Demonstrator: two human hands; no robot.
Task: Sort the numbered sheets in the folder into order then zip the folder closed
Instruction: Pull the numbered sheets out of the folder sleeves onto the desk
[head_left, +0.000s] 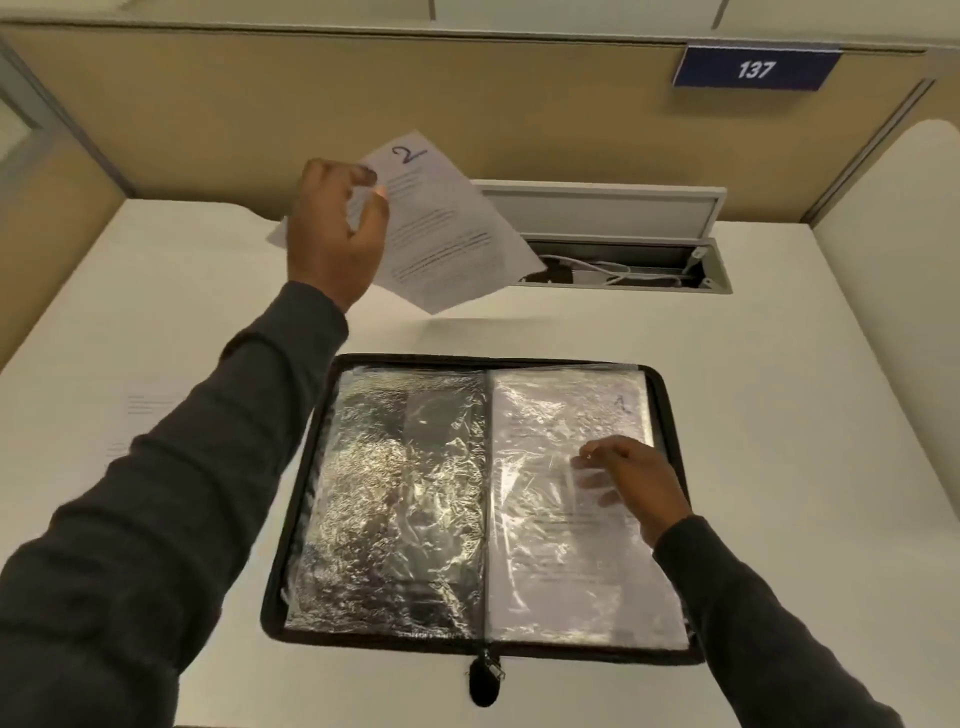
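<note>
Lying far left on the white desk (753, 415), partly hidden by my left sleeve (156, 493), is a loose printed sheet (137, 415); its number is out of sight. Just right of it and well above the desk, my left hand (332, 234) is raised, thumb and fingers pinching the upper left part of the sheet marked 2 (441, 228). That sheet hangs tilted in the air, its far corner overlapping the open cable tray (623, 249) set into the back of the desk, where white cables show.

Below it, nearer to me, the black zip folder (296, 519) lies open and flat on the desk, well apart from the lifted sheet. Its left page is an empty, crinkled plastic sleeve (395, 499) that glares over the dark backing. At the bottom of the spine the zip pull (485, 675) hangs toward me.

On the folder's right page, a plastic sleeve holds the sheet marked 1 (561, 545), the number in its top right corner. My right hand (631, 483) rests on that page near its outer edge, the fingers loosely curled, with their tips seemingly tucked under the clear plastic; I cannot tell whether they grip it.

Above, on the partition wall, a blue sign (753, 67) reads 137.
</note>
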